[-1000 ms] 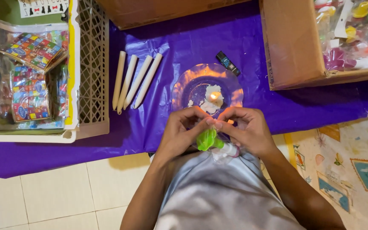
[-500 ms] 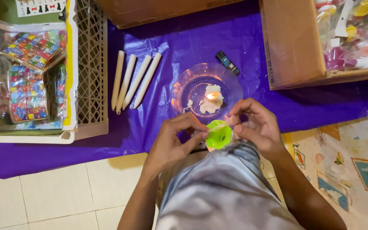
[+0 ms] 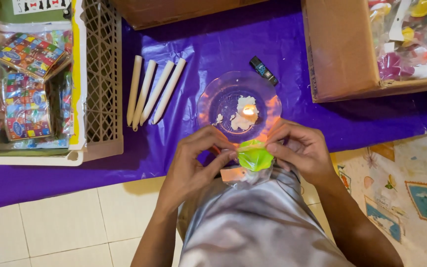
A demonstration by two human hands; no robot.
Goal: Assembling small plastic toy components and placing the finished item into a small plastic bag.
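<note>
My left hand (image 3: 193,163) and my right hand (image 3: 300,148) pinch a small clear plastic bag with a bright green thing (image 3: 255,157) inside, one hand on each side. They hold it just in front of a clear glass plate (image 3: 212,101) on the purple sheet (image 3: 292,44). On the plate a short candle stub (image 3: 247,111) burns in a pool of white wax. An orange tag (image 3: 233,174) shows under the green bag.
Several cream candles (image 3: 154,91) lie left of the plate. A small dark lighter (image 3: 264,70) lies behind it. A beige plastic crate (image 3: 102,79) with colourful packets stands at the left, a cardboard box (image 3: 339,49) of toys at the right. A patterned mat (image 3: 411,183) covers the floor on the right.
The green bag has come a little nearer to me and lower, away from the flame. My fingers have shifted their pinch on its edges.
</note>
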